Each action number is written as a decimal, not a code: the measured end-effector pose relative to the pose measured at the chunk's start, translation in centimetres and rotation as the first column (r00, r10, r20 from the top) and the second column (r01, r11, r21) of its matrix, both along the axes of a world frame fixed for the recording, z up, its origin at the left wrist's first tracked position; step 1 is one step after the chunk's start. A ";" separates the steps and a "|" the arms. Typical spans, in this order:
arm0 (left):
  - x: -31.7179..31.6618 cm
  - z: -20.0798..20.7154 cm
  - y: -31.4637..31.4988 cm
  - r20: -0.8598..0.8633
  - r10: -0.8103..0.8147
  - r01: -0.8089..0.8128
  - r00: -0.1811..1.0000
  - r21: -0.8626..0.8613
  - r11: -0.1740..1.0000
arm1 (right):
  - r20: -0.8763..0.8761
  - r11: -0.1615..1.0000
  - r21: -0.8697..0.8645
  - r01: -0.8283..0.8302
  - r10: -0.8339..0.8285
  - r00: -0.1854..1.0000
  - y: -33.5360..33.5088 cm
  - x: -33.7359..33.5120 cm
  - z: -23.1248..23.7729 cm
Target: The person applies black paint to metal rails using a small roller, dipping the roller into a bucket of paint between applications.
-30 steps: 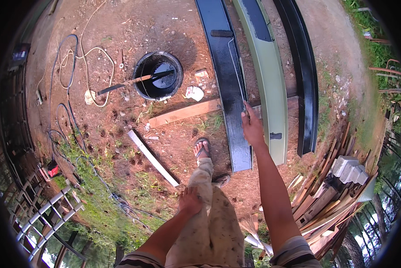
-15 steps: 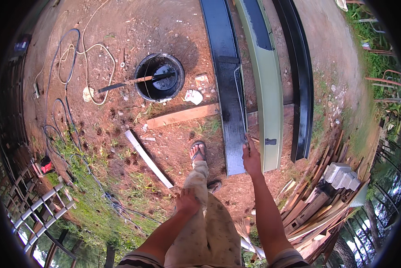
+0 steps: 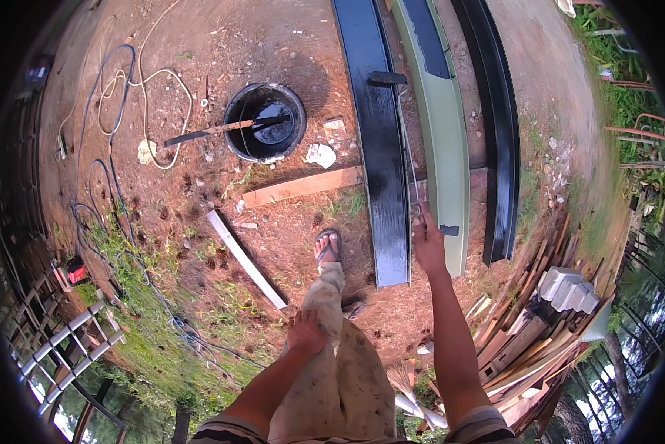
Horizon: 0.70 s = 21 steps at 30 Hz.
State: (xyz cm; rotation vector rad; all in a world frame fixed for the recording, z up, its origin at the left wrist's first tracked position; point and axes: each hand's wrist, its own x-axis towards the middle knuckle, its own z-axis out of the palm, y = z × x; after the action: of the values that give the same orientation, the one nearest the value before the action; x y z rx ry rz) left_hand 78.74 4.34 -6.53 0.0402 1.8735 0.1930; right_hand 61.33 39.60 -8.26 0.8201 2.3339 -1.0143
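My right hand [image 3: 429,244] is closed round the handle of a paint roller with a long thin wire frame. The black roller head [image 3: 386,78] lies across the top of a black-painted steel beam [image 3: 388,185], near its right edge. Beside that beam lies a pale green beam [image 3: 448,177], partly coated black at its far end and with a small dark patch near its close end. A third beam [image 3: 504,148], black and shiny, lies to the right. My left hand [image 3: 306,332] rests on my trouser leg at the knee, fingers laid over the cloth.
A black bucket [image 3: 230,111] holds dark paint, with a paint-stained stick [image 3: 208,133] lying across it. A plank [image 3: 303,187] runs toward the beams; a pale board [image 3: 245,259] lies nearer. Hoses [image 3: 131,81] curl at left. Stacked timber [image 3: 521,348] and grey blocks [image 3: 567,291] lie at right.
My right hand has moved slightly away from me and right. The roller head has slid farther along the black beam toward its far end and right edge. My left hand stays on the knee.
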 end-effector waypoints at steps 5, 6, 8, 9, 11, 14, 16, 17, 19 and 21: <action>0.8 0.6 0.3 -0.007 -0.043 0.043 0.999 -0.015 0.999 | -0.046 1.000 0.021 -0.016 0.017 0.999 1.4 4.2 0.2; 1.5 0.6 0.5 -0.025 -0.042 0.042 0.999 -0.017 0.999 | -0.015 1.000 0.013 0.000 0.000 1.000 1.2 7.3 1.2; 3.1 0.2 0.4 -0.060 -0.042 0.041 0.997 -0.018 0.999 | 0.037 1.000 -0.006 0.012 -0.011 0.999 1.1 14.0 3.0; 3.6 0.3 0.5 -0.067 -0.046 0.045 0.997 -0.012 0.999 | 0.059 1.000 -0.016 0.011 -0.010 0.998 1.2 17.8 4.0; 4.2 0.5 0.6 -0.080 -0.062 0.062 0.995 -0.001 0.998 | 0.166 0.999 -0.035 0.017 -0.011 0.986 1.6 25.0 5.9; 5.6 0.6 0.5 -0.114 -0.072 0.076 0.991 0.027 0.997 | 0.202 0.999 -0.025 0.045 -0.039 0.979 1.7 35.5 8.0; 7.1 0.4 0.7 -0.143 -0.066 0.074 0.987 0.046 0.996 | 0.107 0.997 -0.024 0.075 -0.072 0.992 1.6 42.1 8.6; 7.9 0.2 0.8 -0.160 -0.062 0.072 0.985 0.056 0.996 | 0.139 0.997 -0.022 0.072 -0.069 0.988 1.7 44.6 9.0; 9.6 0.4 1.4 -0.195 -0.108 0.117 0.975 0.039 0.992 | 0.209 0.997 -0.013 0.072 -0.068 0.976 1.7 48.9 10.6; 11.1 0.5 1.7 -0.228 -0.130 0.140 0.965 0.030 0.990 | 0.270 0.993 -0.038 0.108 -0.094 0.958 2.0 51.8 11.5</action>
State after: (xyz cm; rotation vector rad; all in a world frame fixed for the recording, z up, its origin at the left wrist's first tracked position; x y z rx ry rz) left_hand 89.79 6.08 -6.04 0.2292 2.0844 0.1418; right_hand 113.18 41.62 3.26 0.9981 2.0471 -0.9365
